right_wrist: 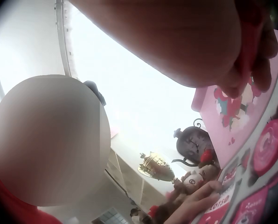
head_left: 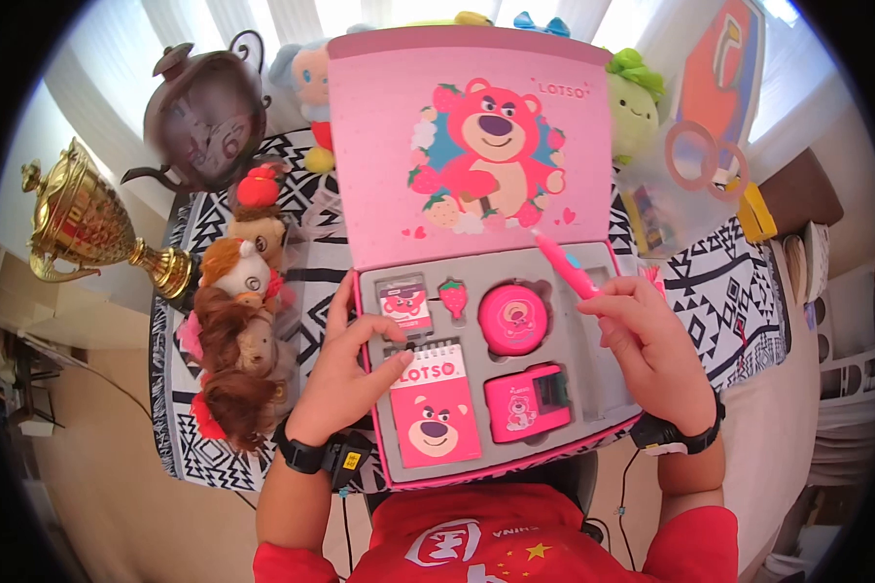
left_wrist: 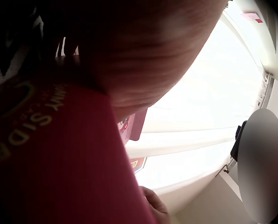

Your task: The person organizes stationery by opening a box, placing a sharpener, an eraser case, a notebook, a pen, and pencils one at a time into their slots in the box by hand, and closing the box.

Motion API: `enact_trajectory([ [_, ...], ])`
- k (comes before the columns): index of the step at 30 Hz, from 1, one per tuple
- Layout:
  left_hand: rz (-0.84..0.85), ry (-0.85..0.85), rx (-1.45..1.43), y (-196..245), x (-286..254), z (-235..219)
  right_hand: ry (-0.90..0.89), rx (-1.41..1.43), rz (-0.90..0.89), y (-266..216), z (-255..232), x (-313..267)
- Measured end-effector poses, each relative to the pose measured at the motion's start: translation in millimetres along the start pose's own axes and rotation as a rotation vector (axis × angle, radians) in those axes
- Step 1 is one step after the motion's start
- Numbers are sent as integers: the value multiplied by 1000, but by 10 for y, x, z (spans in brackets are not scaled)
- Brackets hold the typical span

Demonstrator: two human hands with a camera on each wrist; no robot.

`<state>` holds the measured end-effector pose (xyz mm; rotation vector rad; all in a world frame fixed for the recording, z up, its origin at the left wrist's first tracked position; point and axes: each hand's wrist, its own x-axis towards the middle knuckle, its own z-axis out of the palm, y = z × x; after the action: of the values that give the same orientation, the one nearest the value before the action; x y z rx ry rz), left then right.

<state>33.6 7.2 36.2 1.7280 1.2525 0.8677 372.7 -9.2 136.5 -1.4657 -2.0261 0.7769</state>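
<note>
My right hand [head_left: 656,345] pinches a pink pen [head_left: 566,265] with a blue patch between thumb and fingertips, its tip pointing up and left over the right part of an open pink gift box [head_left: 467,151]. My left hand [head_left: 345,374] lies across the box's left edge, with index finger and thumb over the grey tray [head_left: 437,335]. The thumb tip is at the top of a spiral notepad [head_left: 436,413], the index finger beside a small eraser pack [head_left: 402,303]. The tray also holds a strawberry-shaped piece [head_left: 453,298], a round pink case [head_left: 513,319] and a pink sharpener [head_left: 528,403].
Plush toys [head_left: 243,355] line the left side, beside a gold trophy [head_left: 107,228] and a dark teapot-shaped clock [head_left: 209,121]. A green plush [head_left: 634,107] and a see-through bag [head_left: 681,185] stand at back right. A black-and-white patterned cloth [head_left: 719,291] covers the table.
</note>
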Motion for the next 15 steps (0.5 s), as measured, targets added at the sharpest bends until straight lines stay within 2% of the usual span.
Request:
enact_trajectory([
  [4, -14, 18, 27, 18, 0, 30, 111, -7, 108, 64, 62, -235],
  [8, -35, 26, 46, 43, -9, 40, 75, -80, 93, 90, 232, -347],
  [9, -24, 30, 46, 29, -8, 44, 70, -136, 21, 163, 272, -354],
  [12, -13, 37, 32, -3, -7, 45, 46, -81, 91, 93, 366, -336],
  [15, -30, 25, 23, -65, -4, 29, 28, -146, 40, 129, 439, -348],
])
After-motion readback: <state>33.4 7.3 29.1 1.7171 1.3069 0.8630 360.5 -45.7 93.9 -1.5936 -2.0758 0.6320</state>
